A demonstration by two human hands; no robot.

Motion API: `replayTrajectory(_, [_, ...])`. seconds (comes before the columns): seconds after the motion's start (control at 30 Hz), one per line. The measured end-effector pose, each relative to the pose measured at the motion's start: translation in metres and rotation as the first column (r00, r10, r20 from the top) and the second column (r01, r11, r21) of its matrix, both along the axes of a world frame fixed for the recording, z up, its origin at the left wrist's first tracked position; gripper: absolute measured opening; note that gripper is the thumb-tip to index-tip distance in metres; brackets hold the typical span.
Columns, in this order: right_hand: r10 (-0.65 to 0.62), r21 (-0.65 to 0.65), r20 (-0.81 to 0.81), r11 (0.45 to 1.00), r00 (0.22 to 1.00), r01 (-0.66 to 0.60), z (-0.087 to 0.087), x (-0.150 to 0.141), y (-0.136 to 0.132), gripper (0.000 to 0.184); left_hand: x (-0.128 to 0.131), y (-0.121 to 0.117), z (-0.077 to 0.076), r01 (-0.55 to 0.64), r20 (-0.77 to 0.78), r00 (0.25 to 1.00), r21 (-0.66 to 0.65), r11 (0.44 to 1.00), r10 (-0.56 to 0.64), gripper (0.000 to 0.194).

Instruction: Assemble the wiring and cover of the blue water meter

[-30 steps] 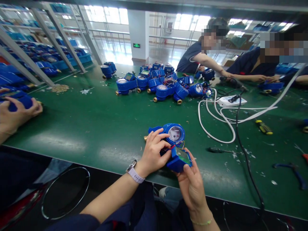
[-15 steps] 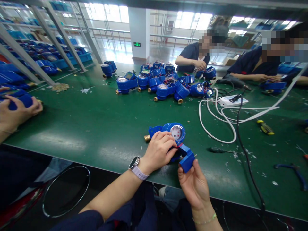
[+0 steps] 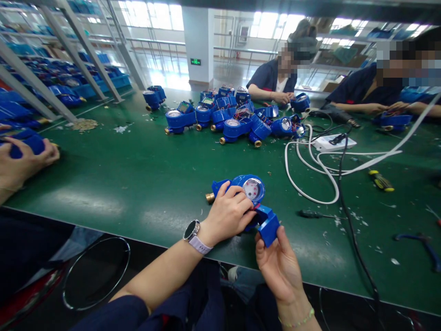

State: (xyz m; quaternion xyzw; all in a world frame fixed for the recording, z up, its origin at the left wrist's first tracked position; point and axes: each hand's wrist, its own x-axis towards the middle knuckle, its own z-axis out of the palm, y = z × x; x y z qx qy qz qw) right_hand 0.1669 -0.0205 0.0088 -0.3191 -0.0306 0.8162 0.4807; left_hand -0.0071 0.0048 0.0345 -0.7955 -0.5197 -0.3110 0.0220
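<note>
Cover (image 3: 269,228) pinched between the right hand's (image 3: 279,265) thumb and fingers, the left hand (image 3: 228,212) grasping the meter (image 3: 237,182) beside it.

The left fingers curl over the body next to the round dial (image 3: 252,189); what their tips press on is hidden. Red wire (image 3: 257,207) shows where cover and meter meet. The meter rests on the green table (image 3: 138,184) near its front edge, dial up, brass fitting (image 3: 210,198) pointing left. To the right lie a dark screwdriver (image 3: 309,214), a looped white cable (image 3: 324,202), a yellow-and-black screwdriver (image 3: 381,181) and a blue-handled tool (image 3: 430,255). Beyond stands a cluster of blue meters (image 3: 237,130), with a white power strip (image 3: 324,144) to its right. At far left a co-worker's hand (image 3: 29,164) holds another blue unit (image 3: 34,141); two co-workers (image 3: 275,80) sit across the table, their hands on similar units.
</note>
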Motion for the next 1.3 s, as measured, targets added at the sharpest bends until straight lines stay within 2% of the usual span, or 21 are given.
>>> replayTrajectory(0.23, [0.013,0.003,-0.009,1.0,1.0,-0.013,0.007,-0.001,0.002,0.041,-0.001,-0.001,0.003,0.014,-0.027,1.0,-0.027,1.0,-0.014,0.017])
replayTrajectory(0.47, [0.026,-0.047,-0.079,0.998,0.996,-0.03,0.008,0.002,0.004,0.045,-0.011,0.0,0.005,0.091,0.021,0.996,-0.11,0.99,-0.089,0.011])
replayTrajectory(0.57, [0.044,-0.041,-0.112,0.998,0.993,-0.049,0.007,0.007,0.005,0.037,-0.016,0.002,0.004,0.116,0.07,0.992,-0.117,0.986,-0.108,0.014])
replayTrajectory(0.7, [0.029,-0.094,-0.112,0.995,0.993,-0.039,0.006,0.009,0.007,0.024,-0.022,0.004,0.001,0.113,0.135,0.986,-0.084,0.99,-0.101,0.012])
replayTrajectory(0.83, [-0.028,-0.152,-0.088,0.988,0.996,0.015,0.009,0.007,0.007,0.031,-0.025,0.004,-0.002,0.098,0.201,0.976,-0.048,0.994,-0.087,0.005])
replayTrajectory(0.97, [-0.047,-0.174,-0.069,0.984,0.996,0.035,0.012,0.006,0.006,0.041,-0.025,0.004,-0.006,0.089,0.261,0.961,0.03,0.996,-0.094,0.005])
replayTrajectory(1.07, [-0.047,-0.184,-0.046,0.982,0.998,0.038,0.013,0.006,0.007,0.049,-0.026,0.005,-0.01,0.064,0.304,0.95,0.036,0.997,-0.072,0.001])
replayTrajectory(1.2, [-0.063,-0.15,0.042,0.986,0.997,0.068,0.013,0.005,0.008,0.056,-0.03,0.007,-0.014,0.058,0.357,0.933,-0.024,0.998,-0.045,0.022])
replayTrajectory(1.3, [-0.088,-0.043,0.165,0.994,0.982,0.096,0.013,0.004,0.008,0.055,-0.029,0.006,-0.014,0.066,0.371,0.926,0.023,0.998,-0.07,0.032])
